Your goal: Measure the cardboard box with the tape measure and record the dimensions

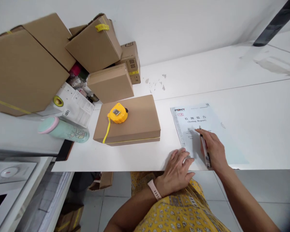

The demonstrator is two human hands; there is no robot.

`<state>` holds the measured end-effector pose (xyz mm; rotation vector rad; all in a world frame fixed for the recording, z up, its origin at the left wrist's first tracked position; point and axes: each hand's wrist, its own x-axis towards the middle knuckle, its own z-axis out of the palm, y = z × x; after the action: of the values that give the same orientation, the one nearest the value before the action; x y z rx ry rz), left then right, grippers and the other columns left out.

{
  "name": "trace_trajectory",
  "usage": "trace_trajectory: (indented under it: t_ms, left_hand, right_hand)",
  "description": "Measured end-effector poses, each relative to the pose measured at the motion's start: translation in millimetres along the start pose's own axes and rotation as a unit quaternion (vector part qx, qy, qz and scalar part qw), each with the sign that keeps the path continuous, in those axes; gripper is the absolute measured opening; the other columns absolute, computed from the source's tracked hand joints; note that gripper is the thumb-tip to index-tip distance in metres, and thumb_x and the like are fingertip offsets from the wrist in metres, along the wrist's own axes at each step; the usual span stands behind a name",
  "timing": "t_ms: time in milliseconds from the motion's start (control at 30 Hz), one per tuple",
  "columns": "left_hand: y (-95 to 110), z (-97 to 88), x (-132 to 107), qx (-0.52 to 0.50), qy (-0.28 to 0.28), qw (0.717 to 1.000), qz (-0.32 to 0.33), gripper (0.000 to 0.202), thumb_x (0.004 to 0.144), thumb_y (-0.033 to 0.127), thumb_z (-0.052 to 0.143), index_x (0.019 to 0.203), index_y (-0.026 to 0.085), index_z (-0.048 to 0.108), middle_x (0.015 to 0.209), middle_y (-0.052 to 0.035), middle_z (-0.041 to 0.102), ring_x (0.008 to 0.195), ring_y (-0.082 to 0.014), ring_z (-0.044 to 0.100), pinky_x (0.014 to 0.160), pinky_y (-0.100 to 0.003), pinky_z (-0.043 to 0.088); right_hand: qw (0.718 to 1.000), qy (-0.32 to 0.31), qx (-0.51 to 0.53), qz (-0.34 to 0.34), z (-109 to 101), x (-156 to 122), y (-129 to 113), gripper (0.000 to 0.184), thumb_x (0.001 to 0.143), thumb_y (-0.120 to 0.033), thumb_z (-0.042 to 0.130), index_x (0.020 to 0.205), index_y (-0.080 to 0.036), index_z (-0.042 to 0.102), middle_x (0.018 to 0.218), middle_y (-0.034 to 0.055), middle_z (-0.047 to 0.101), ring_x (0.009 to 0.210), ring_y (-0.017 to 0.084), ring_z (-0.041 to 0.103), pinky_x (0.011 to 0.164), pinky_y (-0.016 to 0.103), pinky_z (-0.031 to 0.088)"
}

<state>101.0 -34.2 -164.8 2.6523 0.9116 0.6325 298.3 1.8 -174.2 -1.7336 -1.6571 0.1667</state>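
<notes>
In the right half of the frame, the right hand (214, 149) pinches a pen (207, 158) over the printed testing report (195, 110) on the white surface (273, 129). The left hand (177, 169), fingers spread, rests beside the report's lower left edge. Left of centre, a yellow tape measure (120, 116) sits on a flat cardboard box (141, 117); a mint-green bottle (72, 131) is farther left.

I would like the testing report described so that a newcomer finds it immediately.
On the white table, look right of the cardboard box that carries the yellow tape measure. There the testing report lies flat, beneath the right hand holding a pen. Unlike the thick brown box, it is thin, pale blue and headed "PONY".
</notes>
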Motion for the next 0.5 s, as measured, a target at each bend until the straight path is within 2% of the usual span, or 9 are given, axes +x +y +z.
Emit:
trace_trajectory:
  t_ms: [67,133,233,300,333,400,500]
  left_hand:
    - [-0.4,-20.9,1.4,-0.040,0.073,0.996,-0.019,0.036,0.098,0.033,0.064,0.127,0.014,0.060,0.132,-0.0164,0.066,0.139,-0.0313,0.055,0.118,-0.051,0.046]
    - [-7.6,-54.6,3.2,-0.036,0.170,0.984,-0.030,0.033,0.099,0.028,0.061,0.129,0.017,0.058,0.132,-0.0161,0.066,0.140,-0.0303,0.055,0.115,-0.051,0.048]
    - [-35.0,-116.8,5.1,0.051,0.310,0.947,-0.067,0.033,0.099,0.023,0.061,0.132,0.020,0.057,0.134,-0.0160,0.064,0.140,-0.0304,0.054,0.114,-0.052,0.048]
    - [-61.1,-154.2,4.7,0.121,0.366,0.915,-0.123,0.035,0.098,0.026,0.065,0.132,0.021,0.057,0.138,-0.0168,0.062,0.142,-0.0317,0.051,0.118,-0.055,0.042]
    - [-74.7,-169.5,4.0,0.141,0.374,0.903,-0.159,0.040,0.097,0.030,0.067,0.134,0.021,0.055,0.142,-0.0181,0.059,0.144,-0.0331,0.049,0.120,-0.057,0.039]
    - [-99.9,-192.7,2.3,0.151,0.357,0.891,-0.237,0.057,0.092,0.039,0.073,0.140,0.018,0.051,0.149,-0.0210,0.054,0.147,-0.0362,0.044,0.121,-0.058,0.035]
    - [-126.7,-215.1,2.4,0.143,0.280,0.884,-0.346,0.079,0.085,0.049,0.077,0.148,0.017,0.043,0.156,-0.0221,0.048,0.150,-0.0391,0.039,0.121,-0.059,0.032]
  right_hand:
    - [0.996,-0.021,-0.074,-0.053,-2.4,7.9,18.5,0.046,0.097,-0.014,0.040,0.136,-0.021,0.063,0.134,0.0154,0.069,0.124,0.033,0.064,0.095,0.047,0.054]
    - [0.988,-0.032,-0.132,-0.078,-2.9,13.1,34.6,0.056,0.090,-0.006,0.040,0.141,-0.019,0.061,0.137,0.0178,0.068,0.128,0.036,0.062,0.098,0.050,0.053]
    - [0.979,-0.039,-0.174,-0.099,-1.5,14.3,45.4,0.063,0.088,-0.002,0.040,0.147,-0.016,0.056,0.138,0.0171,0.068,0.126,0.035,0.063,0.098,0.050,0.054]
    - [0.979,-0.022,-0.183,-0.092,-0.9,12.5,42.3,0.059,0.093,-0.007,0.040,0.149,-0.015,0.054,0.129,0.0164,0.072,0.117,0.035,0.068,0.092,0.047,0.057]
    - [0.980,-0.009,-0.182,-0.084,-1.0,11.5,38.2,0.056,0.095,-0.011,0.040,0.149,-0.014,0.054,0.123,0.0165,0.074,0.112,0.035,0.069,0.087,0.047,0.058]
    - [0.983,0.020,-0.168,-0.071,-1.6,10.0,26.6,0.050,0.100,-0.020,0.040,0.148,-0.015,0.056,0.114,0.0166,0.076,0.104,0.036,0.070,0.073,0.045,0.058]
    - [0.988,0.053,-0.123,-0.077,-1.9,8.6,6.9,0.046,0.104,-0.030,0.041,0.145,-0.019,0.058,0.115,0.0166,0.075,0.103,0.037,0.070,0.065,0.043,0.056]
